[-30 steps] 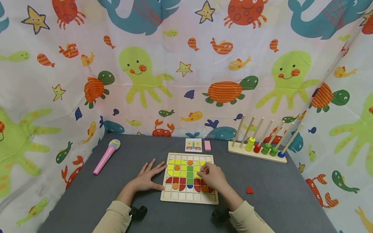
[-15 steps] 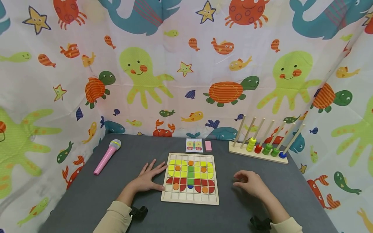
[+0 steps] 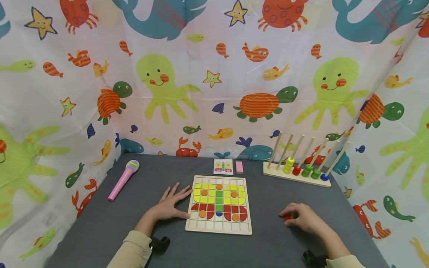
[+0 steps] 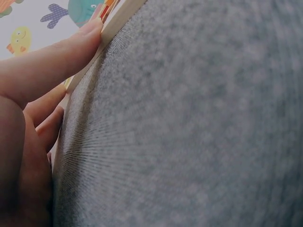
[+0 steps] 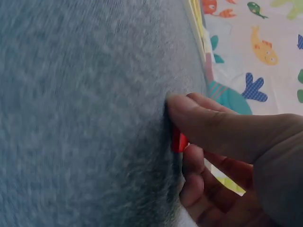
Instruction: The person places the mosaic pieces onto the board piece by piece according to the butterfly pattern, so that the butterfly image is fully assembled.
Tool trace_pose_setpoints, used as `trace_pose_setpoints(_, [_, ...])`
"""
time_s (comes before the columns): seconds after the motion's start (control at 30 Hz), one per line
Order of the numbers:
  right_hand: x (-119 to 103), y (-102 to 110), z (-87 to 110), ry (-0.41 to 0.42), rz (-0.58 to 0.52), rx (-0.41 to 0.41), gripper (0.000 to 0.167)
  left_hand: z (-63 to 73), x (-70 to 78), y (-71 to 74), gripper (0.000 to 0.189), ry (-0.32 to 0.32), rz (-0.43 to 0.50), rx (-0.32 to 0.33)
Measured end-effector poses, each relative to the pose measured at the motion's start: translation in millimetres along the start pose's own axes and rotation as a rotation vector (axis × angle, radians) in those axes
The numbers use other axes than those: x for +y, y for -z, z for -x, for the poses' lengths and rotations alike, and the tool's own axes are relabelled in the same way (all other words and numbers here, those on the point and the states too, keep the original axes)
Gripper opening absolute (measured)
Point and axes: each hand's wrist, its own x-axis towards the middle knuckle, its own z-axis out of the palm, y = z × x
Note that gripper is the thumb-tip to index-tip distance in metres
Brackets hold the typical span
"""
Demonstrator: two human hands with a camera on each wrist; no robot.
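A wooden grid board (image 3: 218, 226) lies on the table with yellow, red, green, orange and blue pieces laid on it in a butterfly shape. My left hand (image 3: 167, 207) rests at the board's left edge, fingers spread; in the left wrist view the thumb (image 4: 71, 54) touches the board's side (image 4: 118, 23). Off to the right of the board, my right hand (image 3: 303, 216) pinches a small red piece (image 3: 287, 218) at the table surface. The right wrist view shows this red piece (image 5: 178, 140) between thumb and fingers, mostly hidden by them.
Behind the board lie a small butterfly pattern card (image 3: 223, 171) and a pink block (image 3: 239, 167). A pink toy microphone (image 3: 121, 182) is at the left. At the back right stands a peg rack (image 3: 278, 171) with coloured rings. A printed curtain (image 3: 201, 108) borders the table.
My right hand has left the board, moved right to the loose red piece, and taken hold of it. The left hand stays at the board's edge.
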Motion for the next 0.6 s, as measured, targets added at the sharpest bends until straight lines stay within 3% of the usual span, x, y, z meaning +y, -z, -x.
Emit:
trace_pose_setpoints(0.23, [-3, 1, 0.1, -0.048, 0.019, 0.051, 0.014, -2.7, 3.5, 1.4, 0.102, 0.02, -0.03, -0.026])
trace_pose_setpoints(0.43, [-19, 2, -5.8, -0.026, -0.032, 0.042, 0.013, -2.3, 2.3, 1.3, 0.102, 0.011, -0.029, -0.019])
trace_pose_setpoints(0.6, [-37, -1, -18.4, 0.009, -0.021, 0.086, 0.019, -1.0, 3.2, 2.8, 0.102, 0.023, -0.034, -0.028])
